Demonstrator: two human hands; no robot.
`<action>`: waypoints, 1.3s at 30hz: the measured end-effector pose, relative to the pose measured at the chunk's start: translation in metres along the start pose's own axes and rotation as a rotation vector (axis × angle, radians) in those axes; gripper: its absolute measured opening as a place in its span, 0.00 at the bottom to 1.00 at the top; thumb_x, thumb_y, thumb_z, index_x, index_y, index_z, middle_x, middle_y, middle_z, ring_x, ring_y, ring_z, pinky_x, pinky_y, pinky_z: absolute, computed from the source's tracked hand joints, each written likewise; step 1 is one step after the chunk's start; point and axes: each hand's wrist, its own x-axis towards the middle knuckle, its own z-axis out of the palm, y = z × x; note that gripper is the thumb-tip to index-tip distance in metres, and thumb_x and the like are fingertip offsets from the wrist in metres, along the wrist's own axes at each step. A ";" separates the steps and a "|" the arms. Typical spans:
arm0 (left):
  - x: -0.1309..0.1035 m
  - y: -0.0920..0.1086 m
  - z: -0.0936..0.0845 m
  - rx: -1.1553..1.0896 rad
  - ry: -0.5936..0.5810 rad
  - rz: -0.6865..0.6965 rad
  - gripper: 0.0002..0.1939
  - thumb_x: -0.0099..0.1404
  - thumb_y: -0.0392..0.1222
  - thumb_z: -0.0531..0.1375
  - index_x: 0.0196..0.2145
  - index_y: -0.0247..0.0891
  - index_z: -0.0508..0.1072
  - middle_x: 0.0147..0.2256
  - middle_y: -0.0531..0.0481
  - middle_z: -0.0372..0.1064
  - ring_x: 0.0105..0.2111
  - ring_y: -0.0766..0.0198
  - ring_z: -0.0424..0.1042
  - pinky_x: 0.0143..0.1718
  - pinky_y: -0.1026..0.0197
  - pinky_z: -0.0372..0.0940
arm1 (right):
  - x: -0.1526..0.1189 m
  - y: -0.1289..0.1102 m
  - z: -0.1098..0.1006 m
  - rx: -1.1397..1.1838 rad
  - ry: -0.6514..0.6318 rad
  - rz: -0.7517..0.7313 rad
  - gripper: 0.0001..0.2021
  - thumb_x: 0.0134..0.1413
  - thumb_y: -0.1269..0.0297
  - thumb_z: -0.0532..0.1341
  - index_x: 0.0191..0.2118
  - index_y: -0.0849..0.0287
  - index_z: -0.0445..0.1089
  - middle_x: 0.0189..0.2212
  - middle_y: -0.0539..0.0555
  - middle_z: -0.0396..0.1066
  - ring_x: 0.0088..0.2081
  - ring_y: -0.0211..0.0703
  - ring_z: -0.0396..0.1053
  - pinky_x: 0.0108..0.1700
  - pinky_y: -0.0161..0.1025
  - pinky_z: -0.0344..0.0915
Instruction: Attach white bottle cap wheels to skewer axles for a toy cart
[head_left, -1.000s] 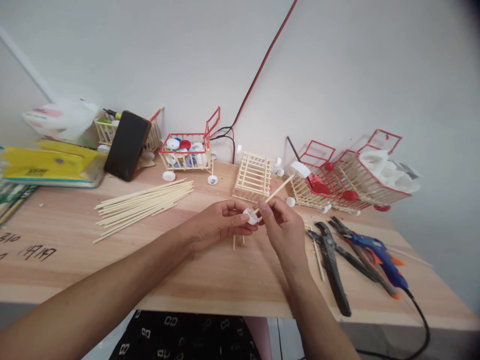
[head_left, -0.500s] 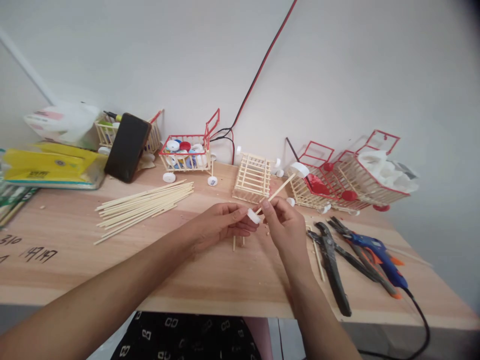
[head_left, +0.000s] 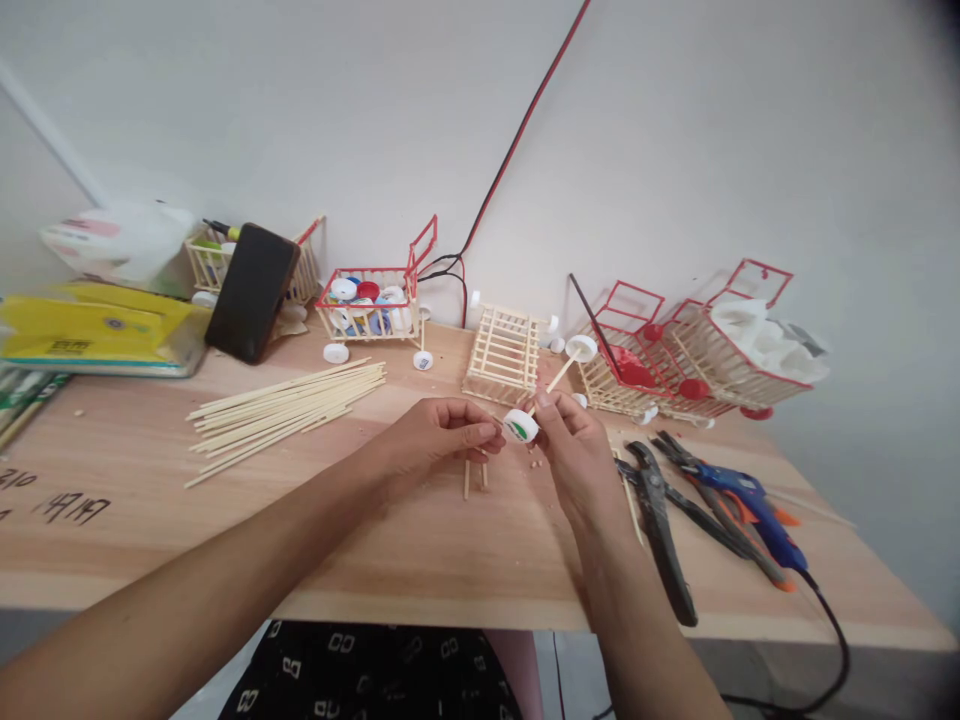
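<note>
My right hand (head_left: 574, 440) pinches a thin wooden stick (head_left: 559, 374) that has a white bottle cap at each end, like an axle with wheels. The near cap (head_left: 520, 427) shows a green mark on its face; the far cap (head_left: 581, 348) is turned with its hollow side toward me. Just left of the near cap, apart from it, my left hand (head_left: 457, 430) has its thumb and fingers drawn together; whether anything small is between them is hidden. Behind the hands, a bare stick-built basket frame (head_left: 502, 352) lies on the wooden table (head_left: 360, 560).
Loose sticks (head_left: 289, 415) lie at left. Pliers (head_left: 660, 530) and a blue glue gun (head_left: 750, 505) with its cord are at right. Along the wall stand a red-rimmed cart of caps (head_left: 369, 305), other small carts (head_left: 757, 350), a phone (head_left: 253, 292) and a yellow packet (head_left: 97, 330).
My left fingers have come off the near cap and moved slightly left. My right hand has turned the capped stick, so the near cap's green-marked face now shows.
</note>
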 end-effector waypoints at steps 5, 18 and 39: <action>0.000 0.000 0.002 -0.104 -0.017 -0.026 0.15 0.56 0.45 0.67 0.37 0.33 0.74 0.35 0.45 0.75 0.36 0.65 0.73 0.42 0.60 0.65 | -0.002 -0.007 0.002 -0.156 0.023 -0.075 0.14 0.59 0.55 0.57 0.28 0.58 0.68 0.26 0.48 0.66 0.26 0.36 0.60 0.29 0.33 0.56; -0.001 -0.004 0.000 -0.139 -0.076 -0.029 0.15 0.55 0.40 0.68 0.40 0.33 0.74 0.39 0.43 0.74 0.39 0.64 0.74 0.44 0.60 0.66 | -0.008 -0.016 0.010 -0.457 0.053 -0.286 0.10 0.59 0.61 0.57 0.27 0.58 0.66 0.26 0.48 0.68 0.30 0.37 0.64 0.33 0.34 0.59; 0.003 -0.003 -0.002 0.267 -0.056 0.157 0.29 0.51 0.40 0.69 0.51 0.37 0.69 0.46 0.42 0.71 0.44 0.58 0.70 0.46 0.55 0.65 | -0.011 -0.017 0.011 -0.692 0.054 -0.446 0.10 0.60 0.63 0.56 0.27 0.57 0.64 0.27 0.49 0.66 0.30 0.39 0.63 0.33 0.37 0.59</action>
